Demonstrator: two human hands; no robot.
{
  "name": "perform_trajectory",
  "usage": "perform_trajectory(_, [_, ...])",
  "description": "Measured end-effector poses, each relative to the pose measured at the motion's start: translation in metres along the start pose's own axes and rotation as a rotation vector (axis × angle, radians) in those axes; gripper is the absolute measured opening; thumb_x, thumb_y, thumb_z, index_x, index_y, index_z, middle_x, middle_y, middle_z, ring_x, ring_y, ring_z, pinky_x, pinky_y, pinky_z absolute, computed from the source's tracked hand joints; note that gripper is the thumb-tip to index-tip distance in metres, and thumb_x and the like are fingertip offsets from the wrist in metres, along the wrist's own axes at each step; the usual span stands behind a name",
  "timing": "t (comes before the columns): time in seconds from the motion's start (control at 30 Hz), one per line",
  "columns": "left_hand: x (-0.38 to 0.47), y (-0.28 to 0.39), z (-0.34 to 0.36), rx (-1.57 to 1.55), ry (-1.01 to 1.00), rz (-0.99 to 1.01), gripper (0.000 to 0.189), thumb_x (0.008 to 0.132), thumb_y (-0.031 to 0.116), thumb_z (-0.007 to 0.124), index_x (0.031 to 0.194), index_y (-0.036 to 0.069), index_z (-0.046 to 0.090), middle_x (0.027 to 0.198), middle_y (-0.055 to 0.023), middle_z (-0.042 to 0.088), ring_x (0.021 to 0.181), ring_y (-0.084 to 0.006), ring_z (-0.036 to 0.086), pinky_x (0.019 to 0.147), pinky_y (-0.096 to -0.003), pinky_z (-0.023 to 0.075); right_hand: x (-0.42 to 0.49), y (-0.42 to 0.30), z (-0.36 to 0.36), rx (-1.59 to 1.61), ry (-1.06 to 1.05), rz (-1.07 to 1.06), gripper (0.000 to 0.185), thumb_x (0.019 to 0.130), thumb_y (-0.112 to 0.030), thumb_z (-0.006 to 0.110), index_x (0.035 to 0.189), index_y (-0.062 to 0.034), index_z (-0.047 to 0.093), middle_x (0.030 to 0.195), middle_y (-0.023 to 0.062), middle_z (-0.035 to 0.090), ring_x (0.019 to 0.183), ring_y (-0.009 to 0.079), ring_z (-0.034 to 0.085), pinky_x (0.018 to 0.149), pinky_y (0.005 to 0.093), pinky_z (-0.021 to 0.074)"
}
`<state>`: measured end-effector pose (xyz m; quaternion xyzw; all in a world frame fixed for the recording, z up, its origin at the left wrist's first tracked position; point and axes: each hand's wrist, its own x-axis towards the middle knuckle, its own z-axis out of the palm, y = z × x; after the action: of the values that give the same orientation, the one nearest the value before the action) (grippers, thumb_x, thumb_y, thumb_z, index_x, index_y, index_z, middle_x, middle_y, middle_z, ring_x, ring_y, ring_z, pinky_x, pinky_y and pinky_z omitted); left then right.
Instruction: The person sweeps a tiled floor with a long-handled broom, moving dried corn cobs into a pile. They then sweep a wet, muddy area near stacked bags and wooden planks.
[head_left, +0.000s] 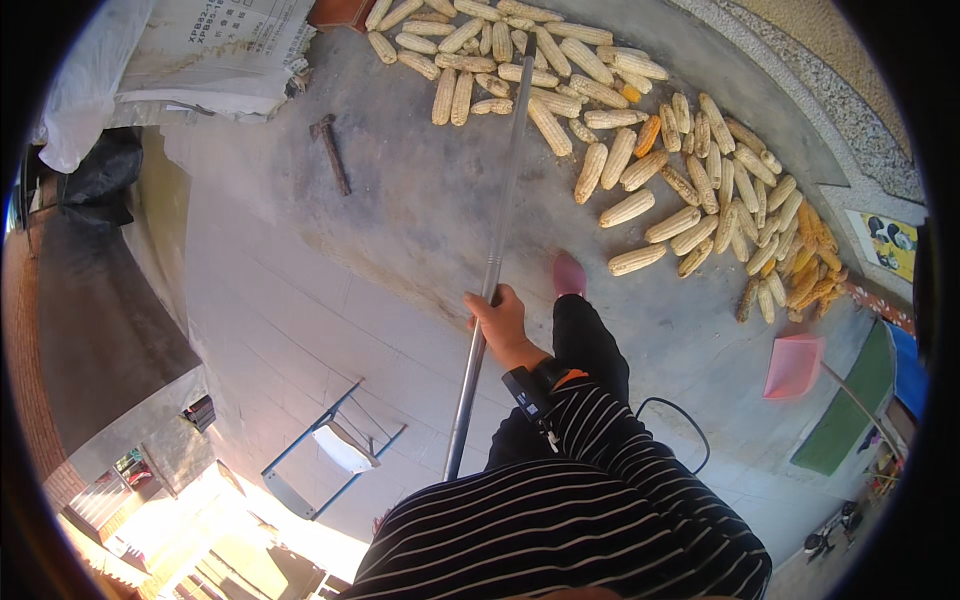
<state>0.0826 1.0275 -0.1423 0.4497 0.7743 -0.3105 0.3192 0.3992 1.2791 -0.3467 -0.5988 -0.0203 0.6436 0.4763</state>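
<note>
My right hand (501, 324) is wrapped around a shiny metal pole (495, 247), thumb lying along its left side. A black device (529, 394) is strapped to that wrist. The pole's dark far end appears over the corn cobs (501, 41); its near end goes out of sight at my striped shirt (555, 517). Pale, mostly whitish cobs lie loose in a wide band across the concrete floor (420, 187). A few are orange, such as one cob (647, 136) in the middle. My left hand is out of view.
A hammer-like tool (330, 154) lies on the floor at left, near a flattened cardboard box (214, 56). A blue-framed chair (334, 450) is at lower left. At right are a pink dustpan (793, 366) and yellowish cobs (810, 262) beside the wall. My pink shoe (568, 276) stands near the cobs.
</note>
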Motion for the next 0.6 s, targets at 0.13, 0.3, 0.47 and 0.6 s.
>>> perform_trajectory(0.13, [0.044, 0.023, -0.034, 0.022, -0.009, 0.064, 0.018, 0.076, 0.023, 0.065, 0.076, 0.006, 0.057, 0.068, -0.0127, 0.060, 0.063, -0.0320, 0.058, 0.057, -0.0421, 0.0453, 0.031, -0.016, 0.006, -0.072, -0.049, -0.039, 0.032, 0.077, -0.013, 0.070, 0.089, 0.0035, 0.045, 0.068, 0.0098, 0.055, 0.049, 0.0183, 0.060, 0.040, 0.0326, 0.0468])
perform_trajectory(0.3, [0.094, 0.011, -0.025, -0.004, -0.006, 0.145, 0.018, 0.076, 0.022, 0.065, 0.077, 0.006, 0.058, 0.068, -0.0126, 0.060, 0.063, -0.0314, 0.058, 0.057, -0.0417, 0.0452, 0.078, 0.003, 0.034, -0.067, 0.100, -0.107, 0.026, 0.076, -0.007, 0.067, 0.088, 0.0019, 0.045, 0.070, 0.0114, 0.054, 0.050, 0.0188, 0.058, 0.037, 0.0333, 0.0429])
perform_trajectory(0.47, [0.083, -0.075, -0.007, -0.032, -0.043, 0.090, 0.019, 0.076, 0.022, 0.065, 0.078, 0.005, 0.058, 0.068, -0.0124, 0.060, 0.063, -0.0308, 0.058, 0.058, -0.0412, 0.0452, 0.034, 0.067, 0.047, -0.126, 0.157, -0.007, 0.026, 0.075, -0.004, 0.065, 0.087, 0.0003, 0.043, 0.069, 0.0088, 0.050, 0.048, 0.0186, 0.054, 0.040, 0.0345, 0.0427])
perform_trajectory(0.6, [0.077, -0.147, 0.005, -0.029, -0.067, 0.037, 0.019, 0.076, 0.022, 0.065, 0.079, 0.005, 0.058, 0.068, -0.0123, 0.060, 0.063, -0.0303, 0.057, 0.058, -0.0409, 0.0451, -0.008, 0.103, 0.049, -0.153, 0.167, 0.028, 0.024, 0.075, -0.002, 0.063, 0.087, -0.0003, 0.042, 0.068, 0.0085, 0.048, 0.046, 0.0201, 0.052, 0.040, 0.0354, 0.0414])
